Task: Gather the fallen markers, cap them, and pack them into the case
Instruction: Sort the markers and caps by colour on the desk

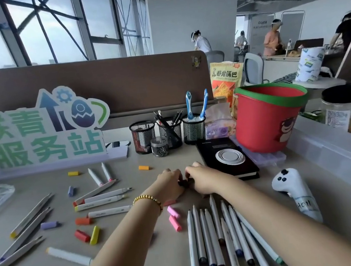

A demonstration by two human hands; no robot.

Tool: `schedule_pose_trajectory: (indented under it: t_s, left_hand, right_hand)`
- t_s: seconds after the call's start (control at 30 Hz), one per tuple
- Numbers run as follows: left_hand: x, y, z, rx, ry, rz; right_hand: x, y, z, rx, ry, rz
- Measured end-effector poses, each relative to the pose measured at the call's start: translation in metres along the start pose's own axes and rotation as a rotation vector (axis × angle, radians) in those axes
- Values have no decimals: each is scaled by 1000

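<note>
Fingers (181, 177) of both hands curled round something small and dark, likely capping; next, laying it beside capped markers (218, 238) on desk (130, 165).

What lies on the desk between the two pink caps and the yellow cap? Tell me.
In the head view, only the left forearm crosses above that stretch between the pink caps and the yellow cap; the desk shows bare there.
</note>
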State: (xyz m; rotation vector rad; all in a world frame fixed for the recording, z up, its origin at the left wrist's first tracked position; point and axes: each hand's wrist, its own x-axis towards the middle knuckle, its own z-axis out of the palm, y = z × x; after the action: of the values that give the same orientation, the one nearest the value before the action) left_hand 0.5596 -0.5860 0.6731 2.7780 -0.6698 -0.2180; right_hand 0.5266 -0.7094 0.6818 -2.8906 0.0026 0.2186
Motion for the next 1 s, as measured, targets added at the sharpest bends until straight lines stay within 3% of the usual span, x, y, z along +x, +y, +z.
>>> schedule_pose_trajectory:
  t_s: [0.37, 0.53, 0.73, 0.9, 1.0]
  left_hand:
    - [9, -23, -30, -197, -188, 94]
    - [-20, -36, -46, -205, -65, 70]
    - [-75, -69, -46, -207, 115, 52]
    - [-113, -113, -49, -164, 233, -28]
    - [-130, -135, -45, -109, 230, -102]
  right_hand:
    - [-6, -6, -30, -5, -72, 46]
    - [-13, -13, -33, -27, -50, 80]
    - [-35, -33, -11, 12, 100, 178]
    - [-52, -78, 5, 77, 292, 82]
    - [-54, -105, 18, 103, 308, 32]
